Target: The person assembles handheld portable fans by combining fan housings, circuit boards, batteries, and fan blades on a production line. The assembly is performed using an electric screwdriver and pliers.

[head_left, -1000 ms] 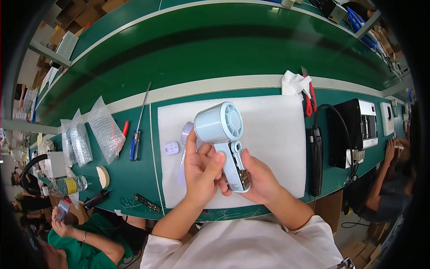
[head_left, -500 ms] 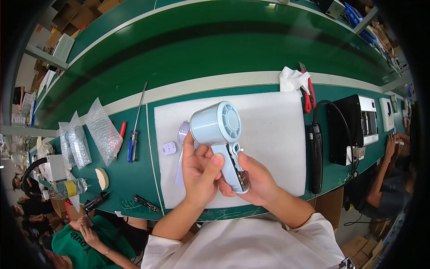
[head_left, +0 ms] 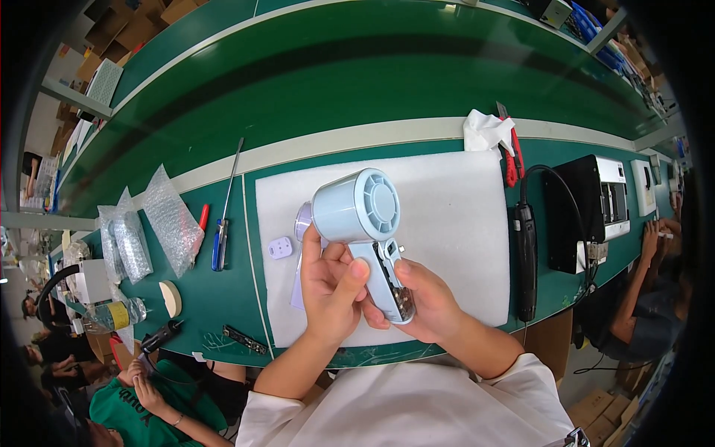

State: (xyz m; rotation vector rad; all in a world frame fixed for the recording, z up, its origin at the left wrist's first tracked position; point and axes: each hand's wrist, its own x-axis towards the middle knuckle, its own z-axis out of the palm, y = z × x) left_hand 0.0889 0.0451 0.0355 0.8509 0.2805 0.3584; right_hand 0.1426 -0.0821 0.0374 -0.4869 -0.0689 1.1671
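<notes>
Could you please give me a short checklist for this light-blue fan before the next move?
1. Light-blue fan held by left hand and right hand: ok.
2. Handle closed along its side: not ok, inner parts exposed.
3. Inner parts fully seated: cannot tell, too small.
4. White mat spread below the fan: ok.
5. Blue-handled screwdriver off the mat: ok, on the green bench.

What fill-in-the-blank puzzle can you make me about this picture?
The left hand and right hand hold a light ____ fan.
The mat beneath them is ____.
The screwdriver lies to the ____ of the mat.
The bottle has a ____ label.

Missing words: blue; white; left; yellow.
</notes>
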